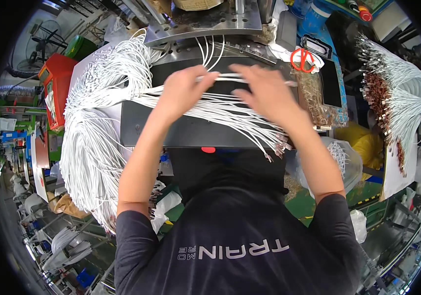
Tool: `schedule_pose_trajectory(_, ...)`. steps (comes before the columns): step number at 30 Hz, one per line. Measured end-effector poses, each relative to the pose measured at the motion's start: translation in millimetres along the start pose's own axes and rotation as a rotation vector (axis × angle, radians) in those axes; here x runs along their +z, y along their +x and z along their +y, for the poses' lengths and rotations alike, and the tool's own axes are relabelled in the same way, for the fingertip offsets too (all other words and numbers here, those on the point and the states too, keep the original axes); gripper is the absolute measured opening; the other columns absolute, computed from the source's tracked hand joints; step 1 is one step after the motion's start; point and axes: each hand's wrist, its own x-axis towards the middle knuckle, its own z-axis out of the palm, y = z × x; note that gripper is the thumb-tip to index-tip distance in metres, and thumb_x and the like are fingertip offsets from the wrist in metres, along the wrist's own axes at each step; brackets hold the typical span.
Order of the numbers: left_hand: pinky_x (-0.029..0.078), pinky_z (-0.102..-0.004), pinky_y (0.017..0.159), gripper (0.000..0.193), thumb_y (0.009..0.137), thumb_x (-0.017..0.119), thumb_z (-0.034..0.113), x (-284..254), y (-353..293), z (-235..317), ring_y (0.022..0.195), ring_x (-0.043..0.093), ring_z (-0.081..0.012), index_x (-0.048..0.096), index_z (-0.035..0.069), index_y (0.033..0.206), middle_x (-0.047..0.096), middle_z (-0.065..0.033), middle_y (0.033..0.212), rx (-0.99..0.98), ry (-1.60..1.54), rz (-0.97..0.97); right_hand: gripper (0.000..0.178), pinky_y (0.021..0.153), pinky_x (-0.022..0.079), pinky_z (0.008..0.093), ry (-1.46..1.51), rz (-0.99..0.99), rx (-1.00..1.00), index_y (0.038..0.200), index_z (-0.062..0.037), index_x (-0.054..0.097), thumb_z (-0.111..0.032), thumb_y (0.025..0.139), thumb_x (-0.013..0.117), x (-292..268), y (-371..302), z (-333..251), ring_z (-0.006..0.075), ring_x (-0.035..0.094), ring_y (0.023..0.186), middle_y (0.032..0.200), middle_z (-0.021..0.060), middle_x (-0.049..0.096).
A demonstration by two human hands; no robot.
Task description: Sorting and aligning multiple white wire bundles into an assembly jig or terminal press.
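My left hand (187, 89) and my right hand (264, 91) are over a dark machine table (191, 130). Between them they pinch a small bunch of white wires (230, 76), held level across the table. More white wires with metal terminal ends (250, 120) lie fanned under my hands toward the right front edge. A large bundle of white wires (97, 123) hangs off the left side of the table.
A metal press plate (205, 22) stands behind the wires. Red-handled scissors (303, 59) lie at the back right beside a tray of small metal terminals (318, 98). Another wire bundle with copper ends (392, 93) hangs at the right. A red box (56, 88) stands at the left.
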Motion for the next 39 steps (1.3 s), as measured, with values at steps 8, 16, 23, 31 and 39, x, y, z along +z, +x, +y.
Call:
schedule_pose_trajectory(8,0.047,-0.0291,0.062,0.038,0.108,0.054,0.036,10,-34,36,0.065,0.059,-0.0121,0.071,0.003,0.104,0.068,-0.0041,0.079,-0.307,-0.447,-0.665,0.016,0.086,0.054,0.0417,0.065,0.172,-0.182,0.107,-0.0062,0.065,-0.004,0.091,0.064,-10,-16,17,0.0322,0.065,0.092,0.105,0.0115,0.068)
schedule_pose_trajectory(16,0.038,-0.0216,0.055,0.036,0.109,0.050,0.035,65,-27,33,0.059,0.048,-0.0036,0.069,0.007,0.120,0.061,0.0024,0.075,-0.365,-0.925,-0.742,0.027,0.088,0.053,0.0374,1.043,0.235,0.317,0.117,-0.0033,0.066,-0.011,0.092,0.065,21,-7,23,0.0216,0.065,0.094,0.109,0.0095,0.067)
schedule_pose_trajectory(23,0.042,-0.0221,0.061,0.033,0.108,0.054,0.028,75,18,18,0.065,0.053,-0.0070,0.066,0.002,0.125,0.064,-0.0006,0.081,-0.437,-0.998,-0.510,0.033,0.089,0.053,0.0351,0.962,0.076,0.121,0.125,-0.0022,0.066,-0.017,0.096,0.060,26,34,36,0.0230,0.068,0.096,0.114,0.0114,0.068)
schedule_pose_trajectory(31,0.053,-0.0272,0.078,0.033,0.104,0.062,0.020,75,44,-3,0.083,0.066,-0.0154,0.062,-0.002,0.128,0.071,-0.0090,0.097,-0.594,-1.268,-0.218,0.040,0.079,0.056,0.0395,-0.352,0.163,-0.057,0.127,-0.0041,0.064,-0.013,0.088,0.065,58,47,46,0.0277,0.069,0.091,0.111,0.0159,0.067)
schedule_pose_trajectory(39,0.054,-0.0269,0.076,0.029,0.097,0.073,0.026,90,37,-16,0.080,0.067,-0.0150,0.066,0.000,0.107,0.071,-0.0075,0.093,-0.492,-1.020,-0.307,0.032,0.059,0.049,0.0291,0.510,-0.099,0.312,0.122,-0.0039,0.067,-0.016,0.093,0.062,53,45,54,0.0147,0.062,0.071,0.098,0.0104,0.067)
